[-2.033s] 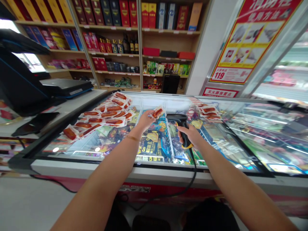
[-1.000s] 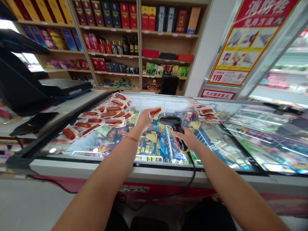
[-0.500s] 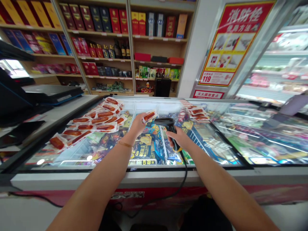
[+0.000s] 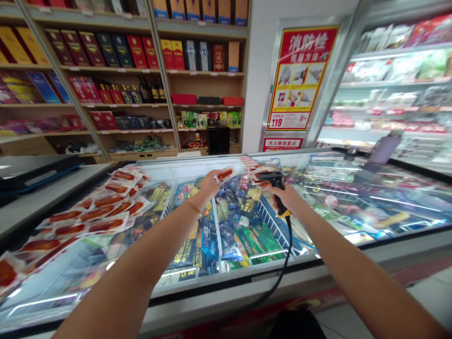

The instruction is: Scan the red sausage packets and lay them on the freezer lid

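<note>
My left hand (image 4: 210, 183) pinches a vacuum-packed sausage (image 4: 226, 174) by its near end, above the chest freezer's glass top. In my right hand (image 4: 287, 197) is a black and yellow barcode scanner (image 4: 271, 175), its head over a small pile of packed sausages (image 4: 262, 183). The scanner's cord (image 4: 290, 247) hangs down over the freezer's front edge. Many more sausage packs (image 4: 108, 201) lie spread on the glass to the left. My fingers partly hide the held pack and the scanner's grip.
Beneath the glass, bagged frozen goods (image 4: 259, 240) fill white wire baskets (image 4: 271, 221). A counter with a dark flat device (image 4: 38, 172) stands at the left. Boxed goods line the shelves (image 4: 116, 70) behind, and a purple object (image 4: 385, 147) stands on the freezer at the right.
The view has swung right and closer. Both hands have moved right; the scanner has gone from beside the held sausage to over the small right pile. Both hands keep their grip.
</note>
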`<action>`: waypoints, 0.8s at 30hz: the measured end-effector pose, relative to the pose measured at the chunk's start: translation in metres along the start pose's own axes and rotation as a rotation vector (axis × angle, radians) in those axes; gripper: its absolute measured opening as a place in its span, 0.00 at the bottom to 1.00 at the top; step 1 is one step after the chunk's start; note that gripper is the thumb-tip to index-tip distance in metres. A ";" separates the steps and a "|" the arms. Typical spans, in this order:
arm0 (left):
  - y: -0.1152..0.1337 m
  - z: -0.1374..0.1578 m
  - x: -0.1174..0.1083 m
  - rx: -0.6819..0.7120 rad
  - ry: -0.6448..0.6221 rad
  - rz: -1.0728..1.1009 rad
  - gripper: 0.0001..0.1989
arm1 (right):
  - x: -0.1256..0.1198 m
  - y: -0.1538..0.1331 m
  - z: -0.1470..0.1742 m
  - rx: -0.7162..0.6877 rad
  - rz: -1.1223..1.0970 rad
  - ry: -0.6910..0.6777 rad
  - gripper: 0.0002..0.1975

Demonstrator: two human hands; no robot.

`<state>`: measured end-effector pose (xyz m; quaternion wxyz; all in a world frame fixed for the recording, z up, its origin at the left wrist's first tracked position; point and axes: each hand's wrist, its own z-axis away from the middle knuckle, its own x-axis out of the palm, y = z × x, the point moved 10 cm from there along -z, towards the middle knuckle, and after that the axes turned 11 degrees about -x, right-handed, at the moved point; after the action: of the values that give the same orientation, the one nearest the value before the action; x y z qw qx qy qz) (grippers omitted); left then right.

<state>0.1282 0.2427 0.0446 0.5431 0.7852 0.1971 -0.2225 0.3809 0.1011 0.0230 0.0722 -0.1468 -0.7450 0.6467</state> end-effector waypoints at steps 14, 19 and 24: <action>0.056 -0.107 0.162 0.032 -0.252 0.273 0.26 | -0.059 0.015 -0.031 -0.088 -0.238 0.251 0.14; 0.054 -0.105 0.157 0.036 -0.265 0.226 0.33 | -0.056 0.018 -0.032 -0.056 -0.231 0.259 0.13; 0.052 -0.077 0.123 0.071 -0.217 0.058 0.34 | -0.045 0.026 -0.025 -0.013 -0.193 0.249 0.13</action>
<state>0.2686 0.3064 0.0388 0.5394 0.7806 0.1062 -0.2974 0.4340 0.1135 0.0049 0.2250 -0.1539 -0.7450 0.6089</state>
